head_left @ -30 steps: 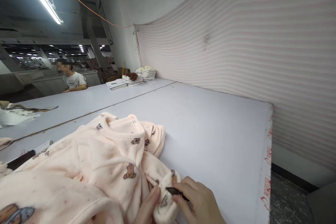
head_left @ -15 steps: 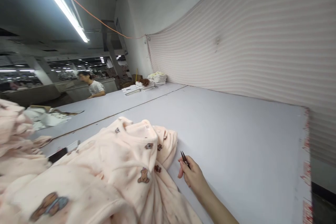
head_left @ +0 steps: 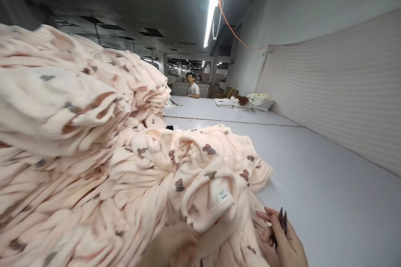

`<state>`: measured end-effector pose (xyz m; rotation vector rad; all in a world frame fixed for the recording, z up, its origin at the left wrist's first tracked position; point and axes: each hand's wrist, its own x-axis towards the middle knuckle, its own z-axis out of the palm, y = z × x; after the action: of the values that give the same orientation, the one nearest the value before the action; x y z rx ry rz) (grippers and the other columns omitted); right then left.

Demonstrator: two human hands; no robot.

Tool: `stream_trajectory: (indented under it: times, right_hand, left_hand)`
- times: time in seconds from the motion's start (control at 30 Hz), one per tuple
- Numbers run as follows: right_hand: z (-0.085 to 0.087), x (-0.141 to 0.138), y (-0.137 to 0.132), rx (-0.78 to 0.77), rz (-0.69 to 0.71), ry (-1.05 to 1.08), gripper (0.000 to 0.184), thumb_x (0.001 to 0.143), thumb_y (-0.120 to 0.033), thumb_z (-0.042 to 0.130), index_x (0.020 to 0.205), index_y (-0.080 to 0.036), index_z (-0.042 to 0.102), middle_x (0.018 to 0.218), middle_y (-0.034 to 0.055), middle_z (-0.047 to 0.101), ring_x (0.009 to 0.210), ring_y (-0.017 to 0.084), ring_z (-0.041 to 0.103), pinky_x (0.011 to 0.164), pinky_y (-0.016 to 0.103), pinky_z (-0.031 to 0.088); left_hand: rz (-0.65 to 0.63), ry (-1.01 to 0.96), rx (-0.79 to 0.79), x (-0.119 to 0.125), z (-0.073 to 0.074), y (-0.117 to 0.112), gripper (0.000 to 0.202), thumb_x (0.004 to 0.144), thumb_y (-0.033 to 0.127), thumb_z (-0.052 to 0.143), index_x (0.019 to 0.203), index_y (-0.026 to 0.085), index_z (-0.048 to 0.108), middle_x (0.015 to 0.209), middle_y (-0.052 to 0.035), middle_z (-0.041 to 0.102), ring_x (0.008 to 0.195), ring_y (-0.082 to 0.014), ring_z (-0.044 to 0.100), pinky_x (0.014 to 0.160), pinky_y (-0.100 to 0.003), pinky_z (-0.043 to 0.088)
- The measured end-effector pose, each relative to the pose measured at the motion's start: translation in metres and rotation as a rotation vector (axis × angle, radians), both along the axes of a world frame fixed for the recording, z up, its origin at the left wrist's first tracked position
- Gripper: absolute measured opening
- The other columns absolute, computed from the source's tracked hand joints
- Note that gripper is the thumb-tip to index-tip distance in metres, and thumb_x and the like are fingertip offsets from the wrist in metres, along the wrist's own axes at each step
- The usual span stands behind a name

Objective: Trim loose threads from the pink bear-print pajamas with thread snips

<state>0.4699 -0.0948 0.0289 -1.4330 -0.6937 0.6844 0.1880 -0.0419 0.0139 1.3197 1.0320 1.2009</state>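
Bear-print fleece garment (head_left: 225,171): being arranged, seemingly. Left hand (head_left: 175,244) against it, blurred; grip cannot be told. Right hand (head_left: 288,244) clasps thread snips (head_left: 285,222); next move calls for guarded points.

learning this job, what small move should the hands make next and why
Perhaps smooth the neckline of the pale pink garment with the left hand: the cloth looks rumpled, the printed label shows inside, and that hand is close by, while the right hand holds dark snips, points up.
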Motion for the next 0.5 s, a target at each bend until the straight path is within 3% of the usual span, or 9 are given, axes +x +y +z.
stream_trajectory:
  times: [0.07, 0.13, 0.2, 0.27, 0.33, 0.4, 0.47, 0.5]
  right_hand:
    - [0.014, -0.035, -0.008, 0.04, 0.098, -0.053, 0.043, 0.082, -0.059, 0.055, 0.103, -0.022, 0.06, 0.092, 0.0057, 0.071, 0.051, 0.014, 0.051, 0.05, 0.026, 0.047]
    - [0.026, -0.073, -0.009, 0.06, 0.314, -0.177, 0.041, 0.086, -0.056, 0.052, 0.105, -0.022, 0.062, 0.099, 0.0072, 0.07, 0.064, 0.017, 0.061, 0.063, 0.029, 0.053]
    - [0.037, -0.104, 0.002, 0.091, 0.518, -0.35, 0.04, 0.087, -0.053, 0.051, 0.108, -0.021, 0.065, 0.113, 0.0086, 0.067, 0.099, 0.024, 0.062, 0.09, 0.036, 0.049]
    - [0.044, -0.116, 0.022, 0.124, 0.494, -0.459, 0.041, 0.086, -0.052, 0.051, 0.11, -0.022, 0.066, 0.124, 0.0074, 0.063, 0.123, 0.027, 0.048, 0.104, 0.042, 0.038]
    - [0.052, -0.104, 0.046, 0.14, 0.353, -0.482, 0.044, 0.081, -0.054, 0.055, 0.108, -0.021, 0.066, 0.127, 0.008, 0.06, 0.129, 0.029, 0.042, 0.107, 0.045, 0.034]
    - [0.061, -0.075, 0.063, 0.104, 0.26, -0.464, 0.048, 0.081, -0.055, 0.054, 0.11, -0.018, 0.064, 0.12, 0.012, 0.063, 0.118, 0.031, 0.052, 0.098, 0.046, 0.043]
    - [0.069, -0.049, 0.065, 0.055, 0.192, -0.423, 0.047, 0.081, -0.055, 0.052, 0.108, -0.018, 0.062, 0.113, 0.0137, 0.065, 0.107, 0.031, 0.059, 0.082, 0.043, 0.053]
    - [0.072, -0.041, 0.06, 0.04, 0.176, -0.407, 0.047, 0.08, -0.056, 0.053, 0.107, -0.018, 0.062, 0.112, 0.0138, 0.066, 0.104, 0.03, 0.061, 0.076, 0.039, 0.055]
  left_hand:
    - [0.056, 0.149, 0.028, -0.031, 0.009, -0.001, 0.031, 0.069, 0.055, 0.066, 0.073, 0.025, 0.072, 0.081, -0.008, 0.067, 0.067, -0.0231, 0.063, 0.06, -0.031, 0.051]
    - [0.045, 0.284, 0.042, -0.043, 0.015, -0.001, 0.029, 0.079, 0.046, 0.06, 0.098, 0.026, 0.07, 0.1, -0.0086, 0.064, 0.073, -0.0217, 0.064, 0.065, -0.031, 0.053]
    - [-0.099, 0.242, 0.077, -0.028, 0.017, -0.005, 0.039, 0.079, 0.037, 0.062, 0.116, 0.027, 0.065, 0.118, -0.0105, 0.059, 0.102, -0.0275, 0.06, 0.087, -0.036, 0.05]
    - [-0.27, 0.094, 0.015, 0.006, 0.017, -0.016, 0.046, 0.078, 0.029, 0.061, 0.124, 0.024, 0.06, 0.132, -0.0137, 0.052, 0.105, -0.0295, 0.06, 0.083, -0.038, 0.053]
    - [-0.346, 0.037, -0.002, 0.039, 0.02, -0.031, 0.061, 0.08, 0.023, 0.053, 0.14, 0.026, 0.041, 0.146, -0.0143, 0.039, 0.093, -0.0262, 0.066, 0.072, -0.038, 0.057]
    - [-0.471, 0.057, 0.132, 0.051, 0.022, -0.042, 0.06, 0.076, 0.021, 0.06, 0.135, 0.028, 0.049, 0.141, -0.0088, 0.049, 0.104, -0.027, 0.063, 0.083, -0.036, 0.055]
    - [-0.488, 0.121, 0.245, 0.037, 0.021, -0.042, 0.038, 0.079, 0.025, 0.06, 0.116, 0.028, 0.066, 0.122, -0.0067, 0.066, 0.106, -0.027, 0.062, 0.09, -0.035, 0.051]
    - [-0.434, 0.157, 0.265, 0.024, 0.018, -0.037, 0.028, 0.083, 0.028, 0.055, 0.106, 0.027, 0.071, 0.112, -0.0085, 0.07, 0.104, -0.0282, 0.063, 0.092, -0.038, 0.05]
